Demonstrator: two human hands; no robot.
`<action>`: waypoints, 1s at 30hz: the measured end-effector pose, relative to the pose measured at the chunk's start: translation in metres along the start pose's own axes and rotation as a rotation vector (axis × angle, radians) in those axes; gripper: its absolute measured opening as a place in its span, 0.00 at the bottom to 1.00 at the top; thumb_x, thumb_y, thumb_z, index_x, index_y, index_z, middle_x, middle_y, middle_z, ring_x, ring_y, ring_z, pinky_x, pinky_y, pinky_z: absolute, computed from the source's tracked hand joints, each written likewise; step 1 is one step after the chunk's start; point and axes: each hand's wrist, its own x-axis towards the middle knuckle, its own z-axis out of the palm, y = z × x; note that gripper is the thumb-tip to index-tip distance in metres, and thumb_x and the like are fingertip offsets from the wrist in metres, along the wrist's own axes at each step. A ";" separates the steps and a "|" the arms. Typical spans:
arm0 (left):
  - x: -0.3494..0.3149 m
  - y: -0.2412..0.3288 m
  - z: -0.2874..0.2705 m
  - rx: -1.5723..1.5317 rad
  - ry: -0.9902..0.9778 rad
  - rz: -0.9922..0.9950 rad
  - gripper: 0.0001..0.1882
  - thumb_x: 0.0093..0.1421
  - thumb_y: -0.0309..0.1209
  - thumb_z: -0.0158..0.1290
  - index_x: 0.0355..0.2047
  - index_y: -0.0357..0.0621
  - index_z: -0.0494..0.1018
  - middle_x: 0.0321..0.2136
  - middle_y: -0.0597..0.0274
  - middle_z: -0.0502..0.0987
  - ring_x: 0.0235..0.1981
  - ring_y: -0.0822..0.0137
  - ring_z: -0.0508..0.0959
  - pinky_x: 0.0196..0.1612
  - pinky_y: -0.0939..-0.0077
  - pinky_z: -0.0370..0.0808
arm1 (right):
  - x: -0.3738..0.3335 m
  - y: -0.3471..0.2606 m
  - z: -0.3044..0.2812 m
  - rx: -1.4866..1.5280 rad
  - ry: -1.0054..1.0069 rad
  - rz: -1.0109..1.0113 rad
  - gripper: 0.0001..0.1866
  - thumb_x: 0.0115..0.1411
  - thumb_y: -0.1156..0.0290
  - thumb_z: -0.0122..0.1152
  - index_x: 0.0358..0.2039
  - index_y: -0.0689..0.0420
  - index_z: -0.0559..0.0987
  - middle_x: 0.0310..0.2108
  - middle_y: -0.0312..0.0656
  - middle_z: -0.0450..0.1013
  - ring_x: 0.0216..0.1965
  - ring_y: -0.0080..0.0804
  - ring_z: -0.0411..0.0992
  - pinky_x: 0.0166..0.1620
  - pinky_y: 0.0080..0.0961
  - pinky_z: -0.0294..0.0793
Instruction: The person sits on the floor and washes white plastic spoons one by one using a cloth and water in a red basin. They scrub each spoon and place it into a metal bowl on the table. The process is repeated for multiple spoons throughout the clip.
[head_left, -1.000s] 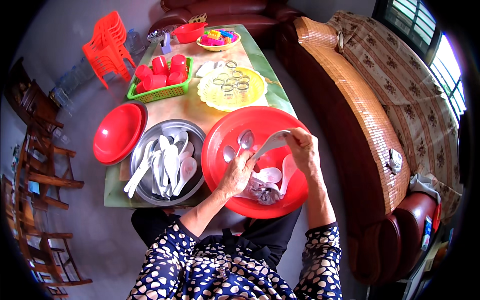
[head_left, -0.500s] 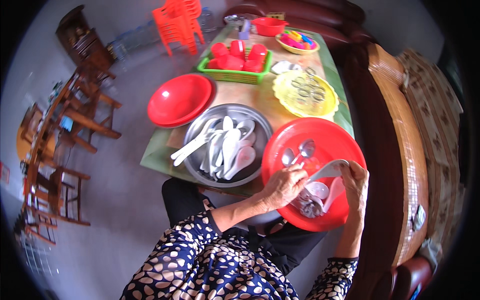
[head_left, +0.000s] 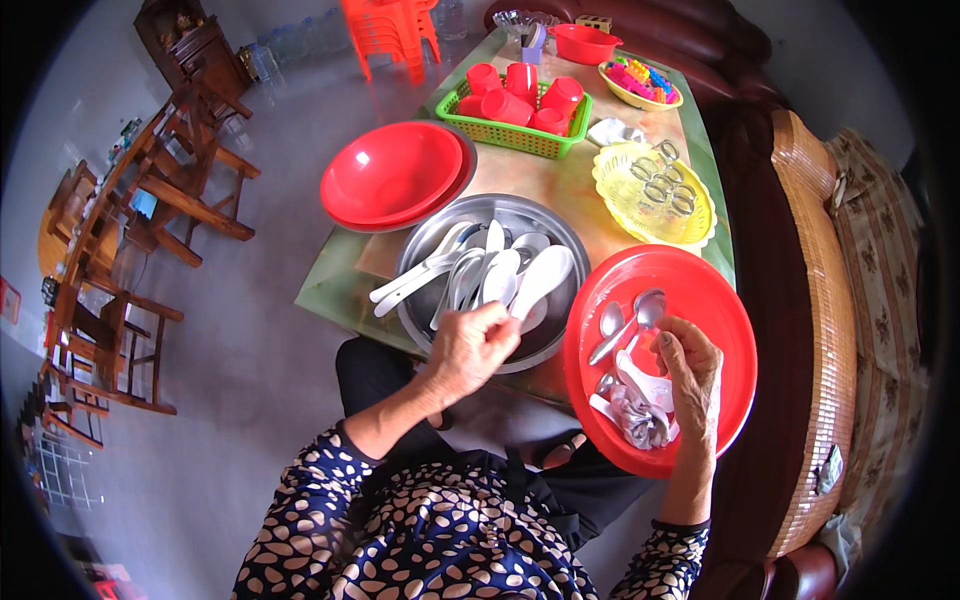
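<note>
L hand (head_left: 470, 352) grips a white spoon (head_left: 546, 275) by its handle end, bowl pointing away from the person, above the near R part of the steel basin (head_left: 552, 230). R hand (head_left: 690, 365) hangs over the red basin (head_left: 708, 300), fingers curled; can't tell on my feed if they pinch anything. I've got a white spoon pile (head_left: 460, 278) in the steel basin, some handles over its L rim. Red basin, just R of it, has metal spoons (head_left: 648, 308), more white ones + a crumpled greyish wad (head_left: 645, 420). Farther up the table (head_left: 345, 275): green basket (head_left: 510, 138) w/ red cups (head_left: 507, 108), yellow tray (head_left: 622, 205) w/ clear rings
</note>
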 end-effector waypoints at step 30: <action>0.019 0.041 0.047 0.099 -0.221 0.338 0.05 0.50 0.26 0.59 0.24 0.41 0.73 0.17 0.62 0.73 0.15 0.71 0.73 0.19 0.77 0.69 | -0.037 0.044 -0.035 -1.145 -0.280 0.006 0.21 0.48 0.56 0.60 0.40 0.53 0.76 0.40 0.47 0.69 0.43 0.46 0.69 0.42 0.39 0.73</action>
